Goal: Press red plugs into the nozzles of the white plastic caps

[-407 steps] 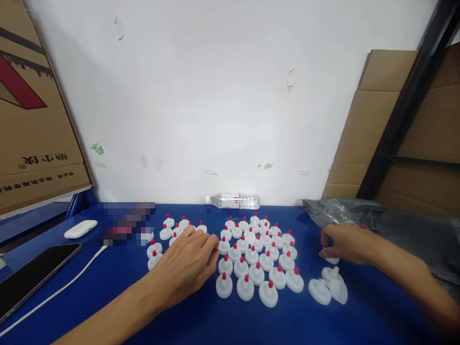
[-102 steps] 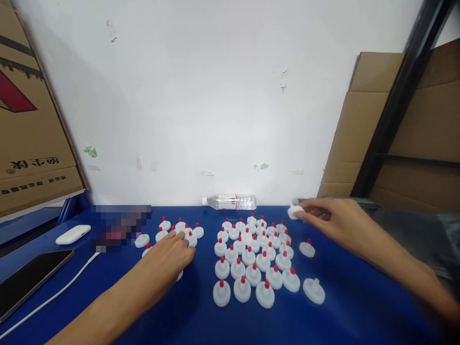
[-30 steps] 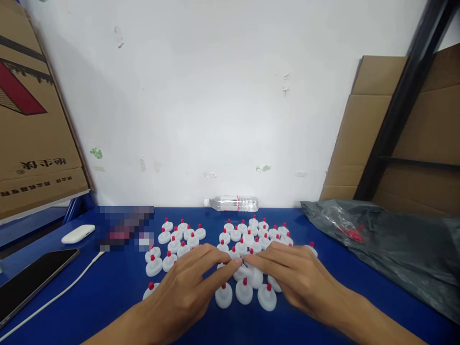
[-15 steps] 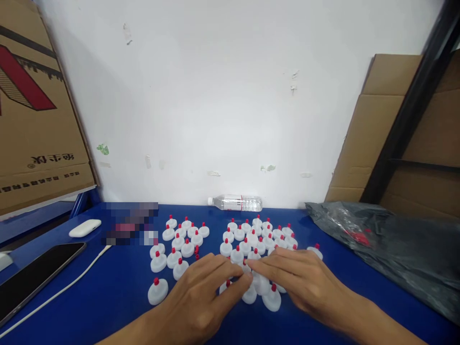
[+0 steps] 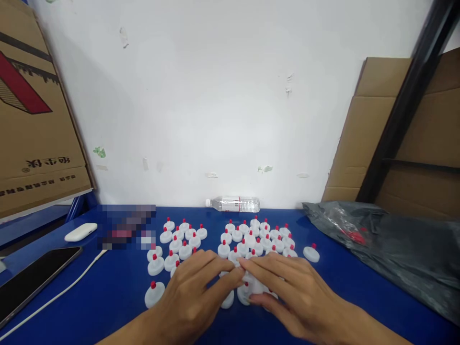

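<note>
Several white round bottle caps (image 5: 184, 250) with red tips stand on the blue table, in a left cluster and a larger right one. My right hand (image 5: 293, 287) is closed around a white cap (image 5: 256, 286), fingers over it and thumb at its lower side. Against its far-left side, my left hand (image 5: 201, 285) is pinched, thumb and fingers together; whatever lies between those fingertips is hidden. Both hands' fingertips nearly meet above the cap. Other caps, such as a white cap (image 5: 227, 300), stand just below and between the hands, partly covered.
A clear water bottle (image 5: 233, 204) lies along the wall. At left are a phone (image 5: 38, 282), a white case (image 5: 81, 232) and a white cable (image 5: 53, 292). A grey plastic bag (image 5: 381, 244) with red pieces (image 5: 355, 235) covers the right side. Cardboard (image 5: 362, 129) leans behind it.
My right thumb has come into sight below the white cap. The red tip that showed between my fingertips is now covered. The view has shifted slightly.
</note>
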Available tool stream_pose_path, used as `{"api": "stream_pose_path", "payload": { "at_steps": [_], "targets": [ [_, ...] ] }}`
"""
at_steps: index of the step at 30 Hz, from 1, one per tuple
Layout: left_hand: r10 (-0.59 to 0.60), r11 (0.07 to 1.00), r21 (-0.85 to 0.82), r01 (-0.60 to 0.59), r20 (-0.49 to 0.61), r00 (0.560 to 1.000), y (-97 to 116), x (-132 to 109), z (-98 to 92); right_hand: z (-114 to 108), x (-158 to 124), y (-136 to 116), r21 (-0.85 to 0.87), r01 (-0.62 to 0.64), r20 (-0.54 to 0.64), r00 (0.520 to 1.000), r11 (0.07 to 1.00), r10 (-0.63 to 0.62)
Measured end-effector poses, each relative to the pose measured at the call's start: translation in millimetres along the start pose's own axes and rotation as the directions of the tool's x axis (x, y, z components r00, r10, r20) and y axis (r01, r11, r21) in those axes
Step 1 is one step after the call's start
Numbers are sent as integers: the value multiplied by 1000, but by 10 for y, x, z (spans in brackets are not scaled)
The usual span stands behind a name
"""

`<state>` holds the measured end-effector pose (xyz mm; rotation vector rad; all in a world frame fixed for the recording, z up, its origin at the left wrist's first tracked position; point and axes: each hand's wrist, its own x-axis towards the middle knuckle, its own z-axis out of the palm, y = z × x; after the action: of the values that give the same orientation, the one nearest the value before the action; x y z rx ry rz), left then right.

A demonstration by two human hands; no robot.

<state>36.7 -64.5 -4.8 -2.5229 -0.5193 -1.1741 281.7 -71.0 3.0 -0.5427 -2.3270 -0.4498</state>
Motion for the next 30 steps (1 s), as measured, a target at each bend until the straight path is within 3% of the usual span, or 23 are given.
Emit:
{"api": "stream_pose_path", "payload": {
  "at_steps": [4, 9, 13, 18, 23, 25, 27, 30],
  "targets": [
    [-24, 1000, -5, 24, -13, 1000, -30, 57, 20, 28, 25, -36, 44, -36, -11, 999, 998, 37],
    [-79, 993, -82, 87, 103, 992, 17, 90, -3, 48, 31, -75, 85, -1, -28, 1000, 996, 4],
    [-91, 988, -110, 105, 126, 988, 65, 89, -19, 88, 9, -67, 77, 30, -35, 999, 997, -28],
    [-65, 994, -84, 76, 131, 989, 21, 107, -10, 69, 66, -41, 52, 54, -9, 999, 997, -54],
    [61, 997, 42, -65, 88, 994, -116, 161, -90, -92, 95, 171, -40, 47, -18, 999, 998, -48],
    [61, 993, 101, -67, 60, 996, -191, 168, -142, -183, 37, 357, -84, -52, -82, 996, 995, 45],
    [37, 985, 166, -46, 55, 998, -272, 161, -186, -265, -53, 582, -110, -250, -83, 967, 962, 242],
    [-37, 975, 220, 16, 95, 995, -386, 133, -221, -340, -196, 913, -211, -545, 17, 828, 812, 561]
  ]
}}
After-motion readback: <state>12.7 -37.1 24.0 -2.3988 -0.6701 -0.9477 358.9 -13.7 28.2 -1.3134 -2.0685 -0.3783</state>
